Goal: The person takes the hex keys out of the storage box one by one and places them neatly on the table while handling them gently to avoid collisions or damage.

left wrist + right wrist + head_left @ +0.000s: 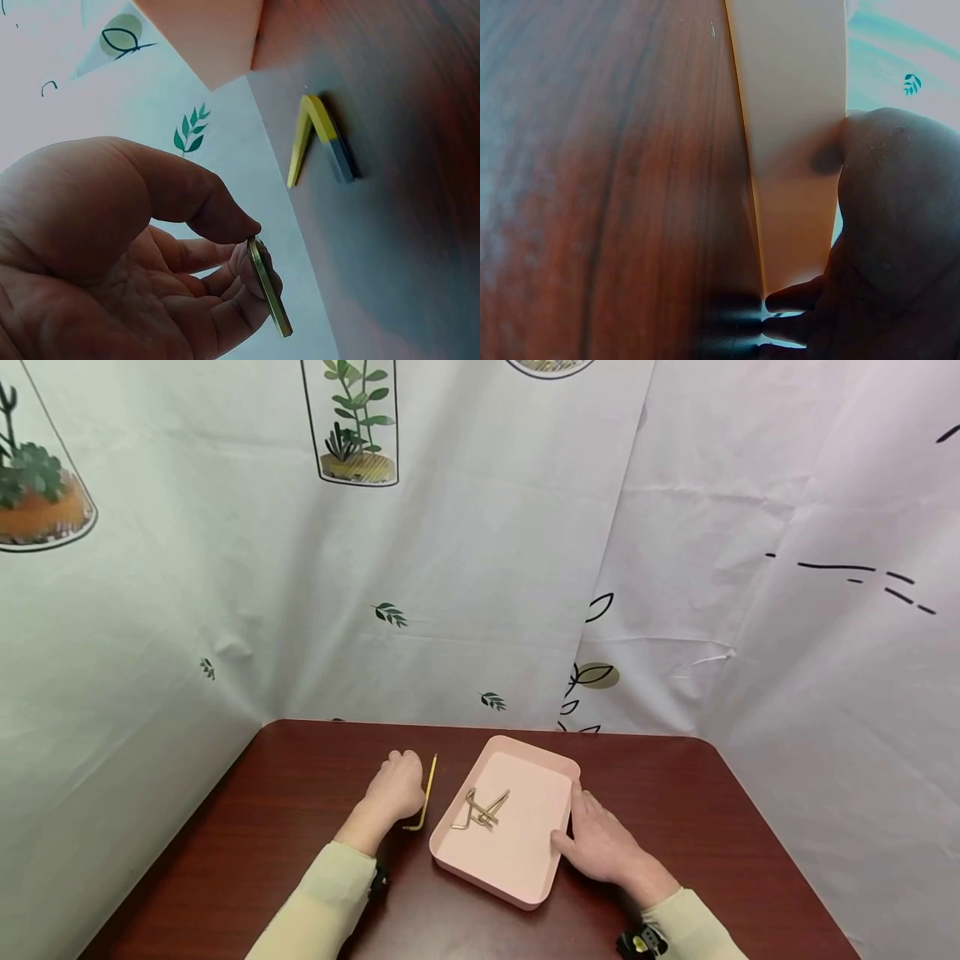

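My left hand (397,783) is over the table, left of the tray. In the left wrist view its thumb and fingers pinch a brass-coloured hex key (271,292); in the head view the hand hides that key. A yellow L-shaped hex key (429,795) lies on the table just right of this hand, and its short arm has a dark end in the left wrist view. Several brass hex keys (487,812) lie crossed in the left part of a pink tray (528,827). My right hand (600,842) grips the tray's right side, thumb over the rim and fingers along the outer wall.
The tray sits at an angle on a dark red-brown wooden table (240,860). White cloth (480,568) printed with plants hangs behind the table and on both sides. A dark band (642,941) is on the right wrist.
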Demonstrator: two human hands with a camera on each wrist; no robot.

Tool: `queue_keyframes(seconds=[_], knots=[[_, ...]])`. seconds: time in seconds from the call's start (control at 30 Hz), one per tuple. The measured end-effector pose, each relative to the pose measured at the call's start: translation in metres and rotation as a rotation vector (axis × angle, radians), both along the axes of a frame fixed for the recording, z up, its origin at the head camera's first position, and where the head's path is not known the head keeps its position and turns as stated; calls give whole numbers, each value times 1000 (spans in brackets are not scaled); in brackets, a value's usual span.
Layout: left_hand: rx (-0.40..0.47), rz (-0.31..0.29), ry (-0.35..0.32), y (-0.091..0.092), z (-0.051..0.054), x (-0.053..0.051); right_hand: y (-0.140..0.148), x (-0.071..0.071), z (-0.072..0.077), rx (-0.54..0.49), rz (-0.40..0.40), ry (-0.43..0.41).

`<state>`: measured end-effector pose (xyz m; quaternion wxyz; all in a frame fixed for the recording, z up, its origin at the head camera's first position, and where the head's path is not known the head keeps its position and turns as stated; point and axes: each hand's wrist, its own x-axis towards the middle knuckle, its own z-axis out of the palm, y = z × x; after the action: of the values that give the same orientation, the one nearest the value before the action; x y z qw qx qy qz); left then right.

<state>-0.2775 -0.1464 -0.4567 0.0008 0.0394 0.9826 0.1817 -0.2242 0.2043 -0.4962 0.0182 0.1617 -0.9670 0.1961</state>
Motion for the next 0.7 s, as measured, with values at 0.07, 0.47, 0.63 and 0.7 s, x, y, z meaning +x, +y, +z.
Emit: queue_keyframes(seconds=[0.07, 0.47, 0.63, 0.7], knots=[[-5, 3, -6, -2, -2, -1, 0, 0, 0, -1, 1, 4], [-5, 11, -30, -11, -6, -4, 1, -2, -2, 0, 8, 2], [-13, 14, -24, -14, -15, -9, 1, -1, -1, -1, 9, -4], [-22, 8, -13, -16, -22, -14, 1, -1, -1, -5, 11, -10]])
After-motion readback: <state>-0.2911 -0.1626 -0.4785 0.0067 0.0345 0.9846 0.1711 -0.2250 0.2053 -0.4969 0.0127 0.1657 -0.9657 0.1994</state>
